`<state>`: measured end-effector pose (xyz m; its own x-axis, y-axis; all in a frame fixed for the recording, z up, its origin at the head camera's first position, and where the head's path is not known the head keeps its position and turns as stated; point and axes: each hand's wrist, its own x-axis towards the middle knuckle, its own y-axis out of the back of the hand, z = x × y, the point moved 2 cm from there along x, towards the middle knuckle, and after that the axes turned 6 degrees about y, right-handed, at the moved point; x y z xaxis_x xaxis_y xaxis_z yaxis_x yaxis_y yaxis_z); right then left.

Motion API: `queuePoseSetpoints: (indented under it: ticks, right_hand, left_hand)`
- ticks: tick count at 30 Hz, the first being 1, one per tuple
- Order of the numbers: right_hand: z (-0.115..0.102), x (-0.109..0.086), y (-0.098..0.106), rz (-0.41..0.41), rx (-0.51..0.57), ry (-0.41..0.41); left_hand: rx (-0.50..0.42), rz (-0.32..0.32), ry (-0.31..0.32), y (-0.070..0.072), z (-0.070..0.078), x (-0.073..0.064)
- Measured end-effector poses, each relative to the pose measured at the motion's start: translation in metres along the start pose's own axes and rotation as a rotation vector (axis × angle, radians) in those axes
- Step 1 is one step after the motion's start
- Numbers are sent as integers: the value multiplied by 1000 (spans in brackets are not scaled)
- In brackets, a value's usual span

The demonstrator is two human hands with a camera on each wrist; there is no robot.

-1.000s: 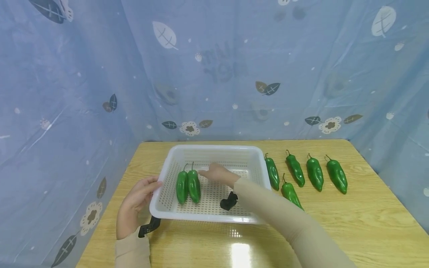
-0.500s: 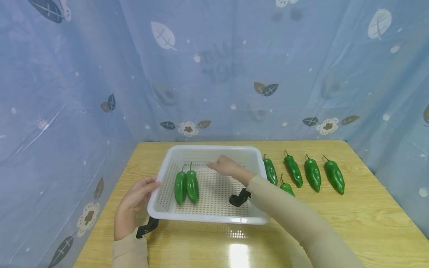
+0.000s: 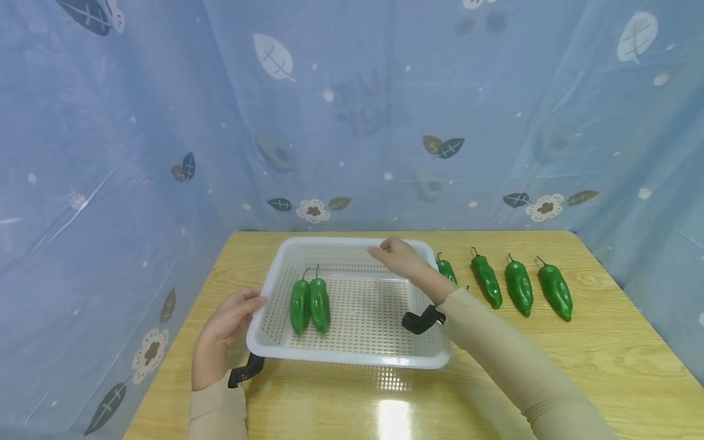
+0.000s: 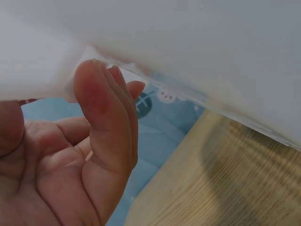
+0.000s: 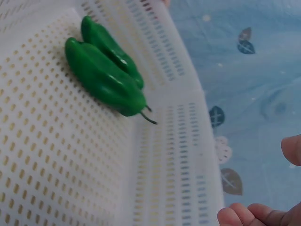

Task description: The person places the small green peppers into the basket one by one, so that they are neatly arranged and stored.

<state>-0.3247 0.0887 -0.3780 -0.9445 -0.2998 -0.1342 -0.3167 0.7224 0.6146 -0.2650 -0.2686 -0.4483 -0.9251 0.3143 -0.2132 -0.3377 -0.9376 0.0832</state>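
Two green peppers lie side by side in the left part of a white perforated plastic basket (image 3: 363,360): the left pepper (image 3: 299,305) and the right pepper (image 3: 319,304), stems toward the back. My left hand (image 3: 231,318) grips the basket's left rim, thumb on top; the left wrist view has its curled fingers (image 4: 106,103) at the rim's underside. Over the back right corner of the basket hovers my right hand (image 3: 400,258), with nothing in it. In the right wrist view, its thumb (image 5: 292,149) and fingers stand apart, and the pair of peppers (image 5: 106,80) lies beyond.
Right of the basket on the wooden table (image 3: 583,366) lie more green peppers, among them a narrow pepper (image 3: 486,280), a middle pepper (image 3: 519,286) and the rightmost pepper (image 3: 555,289). My right forearm and the basket partly hide others. Blue patterned curtains (image 3: 352,122) enclose the table.
My right hand has moved away from the two peppers in the basket, rightward and toward the back rim. The left hand keeps its hold on the basket.
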Motion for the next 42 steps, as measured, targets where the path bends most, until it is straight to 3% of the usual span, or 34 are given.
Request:
queuePoseSetpoints:
  ticks: [4,22,29,35,42]
  right_hand:
    - [0,-6,11,6,28,-8]
    - [35,-47,59,149,237,16]
    - [52,-62,71,217,251,-7]
    - [70,-72,75,221,264,-50]
    - [97,-84,78,230,203,-109]
  left_hand:
    - [-6,26,25,1,-1,0]
    - [-25,0,17,-3,1,0]
    - [-28,2,18,-3,4,-1]
    - [-26,14,34,-2,3,-1]
    - [-32,7,24,-2,4,-1]
